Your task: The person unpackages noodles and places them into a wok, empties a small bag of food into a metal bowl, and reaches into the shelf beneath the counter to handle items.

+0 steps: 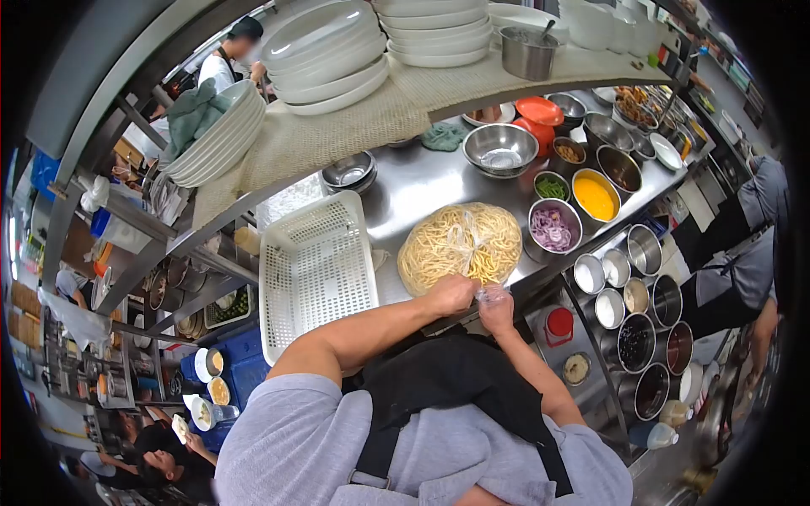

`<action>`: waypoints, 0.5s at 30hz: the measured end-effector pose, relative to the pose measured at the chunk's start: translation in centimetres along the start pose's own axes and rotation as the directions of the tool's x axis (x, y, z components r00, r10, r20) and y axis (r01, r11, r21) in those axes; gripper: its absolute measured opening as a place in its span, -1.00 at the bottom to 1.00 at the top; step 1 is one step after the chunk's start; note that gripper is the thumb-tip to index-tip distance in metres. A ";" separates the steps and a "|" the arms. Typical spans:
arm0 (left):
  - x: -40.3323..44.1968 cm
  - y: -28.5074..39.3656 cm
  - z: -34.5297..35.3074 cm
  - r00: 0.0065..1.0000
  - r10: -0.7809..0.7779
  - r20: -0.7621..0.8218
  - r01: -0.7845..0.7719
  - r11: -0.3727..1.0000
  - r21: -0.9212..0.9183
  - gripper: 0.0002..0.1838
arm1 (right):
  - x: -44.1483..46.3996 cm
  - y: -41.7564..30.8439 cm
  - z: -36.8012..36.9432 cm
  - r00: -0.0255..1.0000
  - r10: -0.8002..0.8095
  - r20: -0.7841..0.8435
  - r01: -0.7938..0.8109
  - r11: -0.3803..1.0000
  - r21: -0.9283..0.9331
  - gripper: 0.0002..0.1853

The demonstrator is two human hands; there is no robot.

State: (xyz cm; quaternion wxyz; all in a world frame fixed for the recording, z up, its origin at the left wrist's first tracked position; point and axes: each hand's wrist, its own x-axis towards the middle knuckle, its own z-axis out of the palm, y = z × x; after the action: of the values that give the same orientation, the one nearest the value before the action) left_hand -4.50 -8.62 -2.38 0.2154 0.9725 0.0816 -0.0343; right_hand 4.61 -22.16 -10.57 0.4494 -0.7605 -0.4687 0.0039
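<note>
Two hands right up at the near edge of the clear plastic bag of noodles (460, 240), and that's where everything sits: the bag lies dead ahead of the left hand (453, 294), ahead and a touch to the left of the right hand (496, 309). Its long axis runs roughly side to side, across the line of the forearms, so both hands meet one long flank rather than an end. The left is the nearer to the bag's middle; the right works close beside it, toward the right-hand corner.

Look at the grips! The left is curled tight against the near edge, seemingly pinching plastic, though its fingertips are hidden. The right is closed too, with clear film bunched at its fingers; it looks like a hold on the bag's edge. Just ahead of the left hand, paler plastic gathers over the top of the noodles.

Around them, then: off to the left of the left hand stands the white perforated basket (316, 253), its long side running away from the body. Ahead and right of the right hand, the pot of chopped red onion (553, 229), with the pan of yellow liquid (596, 194) beyond. Farther ahead of both, the steel mixing bowl (499, 149) rests on the steel counter (409, 190).
</note>
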 end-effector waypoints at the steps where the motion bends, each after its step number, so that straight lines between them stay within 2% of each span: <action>1: 0.0 -0.3 0.0 1.000 -0.004 -0.011 0.004 1.000 0.003 -0.84 | 0.4 -0.2 0.1 0.999 0.036 0.009 -0.036 0.999 -0.035 -0.88; 3: 0.1 -1.0 -0.4 0.998 0.048 -0.029 -0.048 0.999 -0.017 -0.85 | 1.4 -0.7 0.1 1.000 0.005 -0.023 -0.006 0.998 -0.068 -0.89; 5: 0.1 -1.5 -0.5 0.994 0.084 -0.075 -0.087 0.995 -0.040 -0.86 | 2.0 -1.3 0.0 0.998 0.036 0.043 -0.030 0.991 -0.133 -0.91; 6: -0.1 -1.5 -0.8 0.986 0.120 -0.113 -0.127 0.990 -0.063 -0.87 | 2.3 -1.3 0.2 0.999 0.020 0.049 -0.013 0.991 -0.130 -0.91; 9: -1.0 -1.7 -1.5 0.986 0.101 -0.133 -0.111 0.991 -0.070 -0.90 | 2.7 -1.3 1.1 0.999 -0.034 0.004 0.035 0.995 -0.095 -0.90; 11: -1.4 -2.0 -1.2 0.981 0.103 -0.167 -0.118 0.989 -0.083 -0.91 | 2.7 -1.3 1.5 0.996 0.083 0.031 -0.083 0.997 -0.003 -0.86; 15: -1.9 -2.3 -0.6 0.968 0.136 -0.209 -0.152 0.986 -0.066 -0.91 | 2.7 -0.5 2.3 0.998 0.034 0.044 -0.033 0.999 -0.018 -0.73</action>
State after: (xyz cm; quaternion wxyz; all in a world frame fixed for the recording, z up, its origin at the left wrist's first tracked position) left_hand -6.80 -6.60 -2.54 0.2473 0.9646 0.0337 0.0848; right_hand 4.79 -18.60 -10.53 0.4323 -0.7718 -0.4657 0.0242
